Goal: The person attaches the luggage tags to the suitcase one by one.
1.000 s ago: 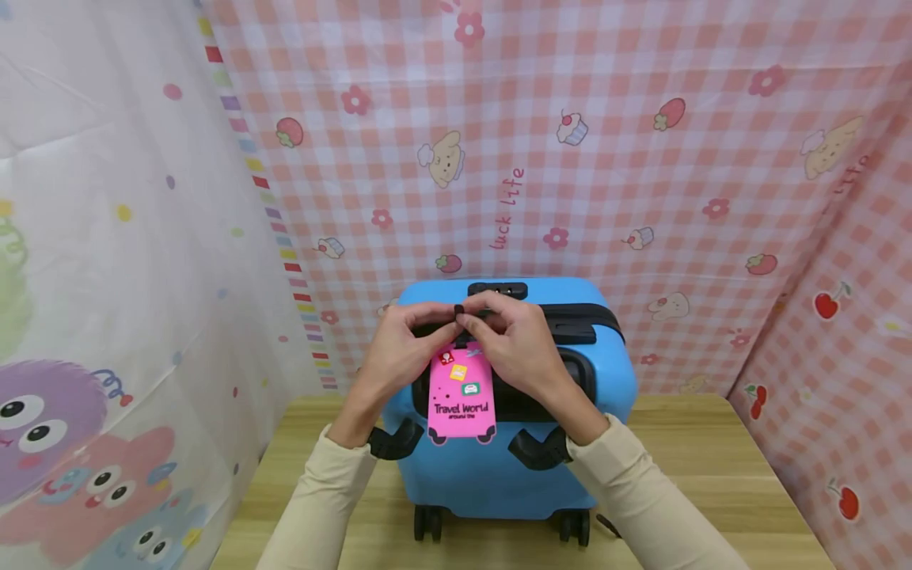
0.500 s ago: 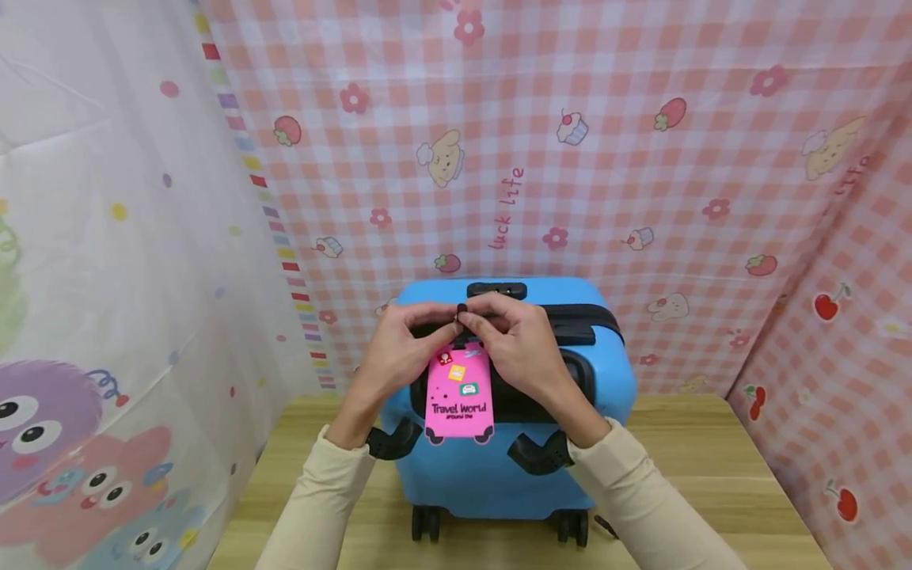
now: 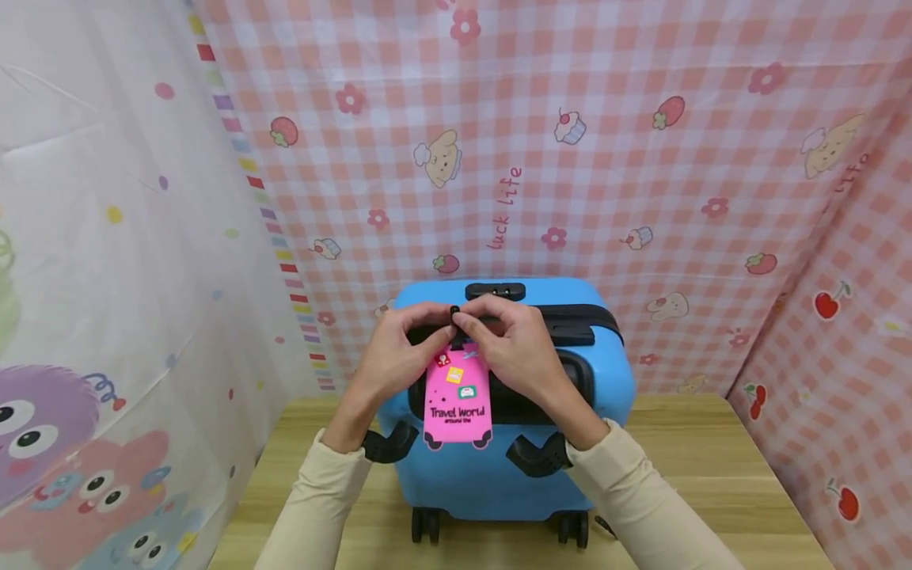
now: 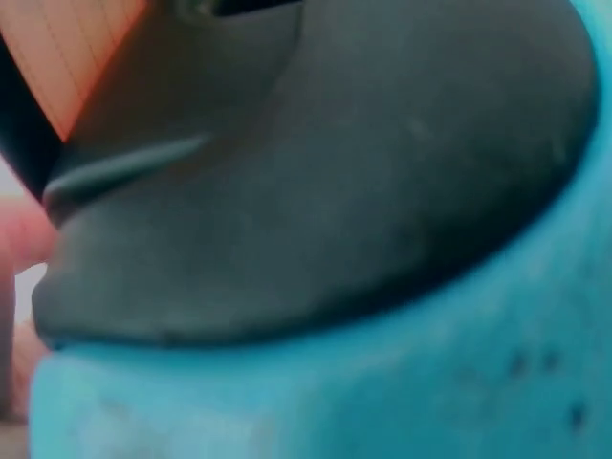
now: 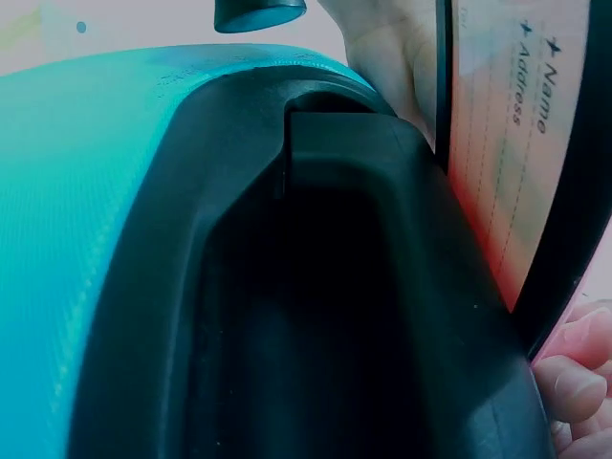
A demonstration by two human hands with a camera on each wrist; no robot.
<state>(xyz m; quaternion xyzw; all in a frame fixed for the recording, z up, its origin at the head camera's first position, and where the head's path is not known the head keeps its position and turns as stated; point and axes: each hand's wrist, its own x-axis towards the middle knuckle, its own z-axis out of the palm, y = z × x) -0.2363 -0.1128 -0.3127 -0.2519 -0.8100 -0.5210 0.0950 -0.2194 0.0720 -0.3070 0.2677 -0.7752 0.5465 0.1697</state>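
A black strap was pinched near its end by the left hand and the right hand, the fingers and thumb of each being closed together. By the strap the pink luggage tag was suspended, upright, below the fingertips and before the black handle of the blue suitcase, which was stood on a wooden table.
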